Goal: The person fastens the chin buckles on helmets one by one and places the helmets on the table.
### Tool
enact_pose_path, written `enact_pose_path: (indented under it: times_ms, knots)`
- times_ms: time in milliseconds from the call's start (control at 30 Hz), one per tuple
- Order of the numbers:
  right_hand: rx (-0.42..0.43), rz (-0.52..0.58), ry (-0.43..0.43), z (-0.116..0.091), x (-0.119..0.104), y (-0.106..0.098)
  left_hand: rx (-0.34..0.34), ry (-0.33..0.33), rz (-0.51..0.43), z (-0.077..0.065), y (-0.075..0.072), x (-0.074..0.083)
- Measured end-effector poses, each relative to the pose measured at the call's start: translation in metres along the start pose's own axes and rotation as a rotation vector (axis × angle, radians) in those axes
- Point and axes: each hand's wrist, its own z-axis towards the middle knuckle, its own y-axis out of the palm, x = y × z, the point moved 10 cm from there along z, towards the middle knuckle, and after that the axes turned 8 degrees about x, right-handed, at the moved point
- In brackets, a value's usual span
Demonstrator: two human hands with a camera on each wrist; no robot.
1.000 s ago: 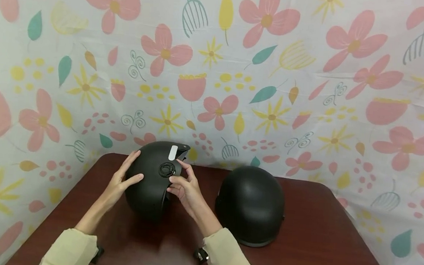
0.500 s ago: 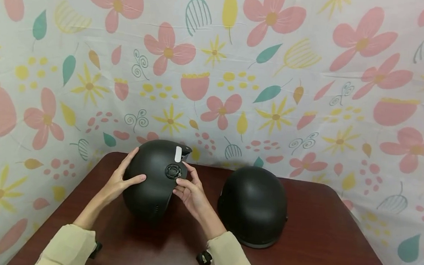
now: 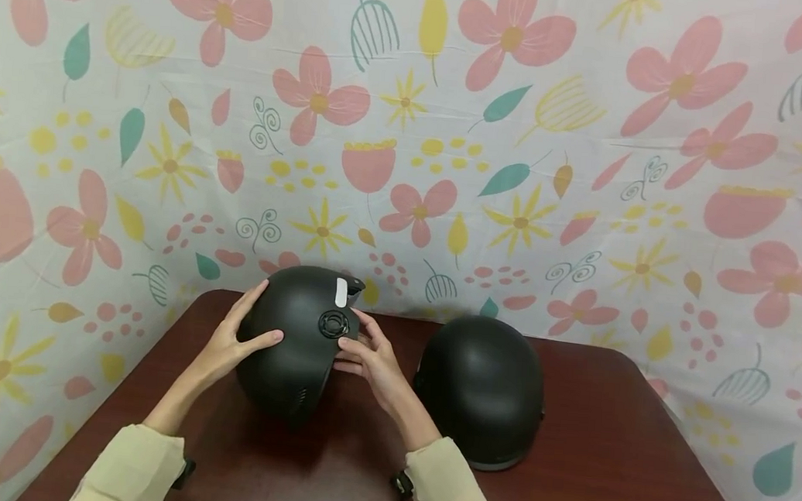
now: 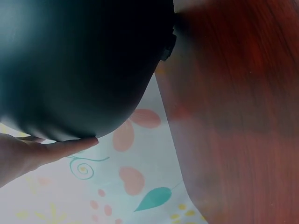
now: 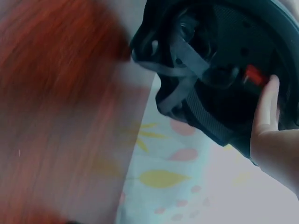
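A matte black helmet (image 3: 290,336) is held between both hands over the left of the table in the head view. Its side bears a white strip (image 3: 341,292) and a round black ribbed disc (image 3: 334,324). My left hand (image 3: 223,347) lies spread against the dome, thumb and fingers straight; in the left wrist view its fingers (image 4: 70,147) run along the shell. My right hand (image 3: 379,361) grips the rim beside the disc, thumb outside and fingers inside. The right wrist view shows the hollow with grey straps (image 5: 189,56) and a red piece (image 5: 255,75) by a fingertip.
A second black helmet (image 3: 482,388) sits dome up on the table, just right of my right forearm. The dark red wooden table (image 3: 624,452) ends at a floral cloth backdrop (image 3: 408,142). Dark bands (image 3: 402,483) show at both wrists, by the cream sleeves.
The held helmet has turned a little, its disc shifting right and small vent slots coming into view low on the shell. Both hands have moved slightly right with it, keeping their places.
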Motion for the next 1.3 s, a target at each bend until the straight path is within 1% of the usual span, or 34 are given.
enact_pose_path:
  times_ms: [267,467,600,700,800,867,1033,1167,1300]
  knots:
    - [0.092,-0.175,-0.11,-0.001,-0.016,-0.014,0.007,0.007,0.027,0.003,0.001,0.005]
    - [0.194,-0.389,-0.27,-0.001,-0.04,-0.024,-0.003,-0.002,0.037,0.006,0.004,0.006]
    - [0.197,-0.501,-0.388,-0.004,-0.061,-0.015,-0.014,0.009,0.079,0.007,0.01,0.01]
    - [0.174,-0.601,-0.434,-0.007,-0.071,-0.001,-0.027,0.037,0.112,0.008,0.017,0.015]
    - [0.165,-0.675,-0.427,-0.009,-0.072,0.007,-0.035,0.049,0.137,0.008,0.022,0.018]
    - [0.172,-0.705,-0.412,-0.01,-0.069,0.008,-0.033,0.041,0.154,0.008,0.023,0.018]
    - [0.203,-0.695,-0.364,-0.008,-0.059,-0.004,-0.044,0.002,0.16,0.005,0.022,0.008]
    - [0.214,-0.665,-0.33,-0.006,-0.054,-0.014,-0.078,-0.02,0.109,0.002,0.025,-0.003]
    - [0.208,-0.636,-0.3,-0.007,-0.049,-0.021,-0.119,-0.026,0.022,-0.001,0.03,-0.012]
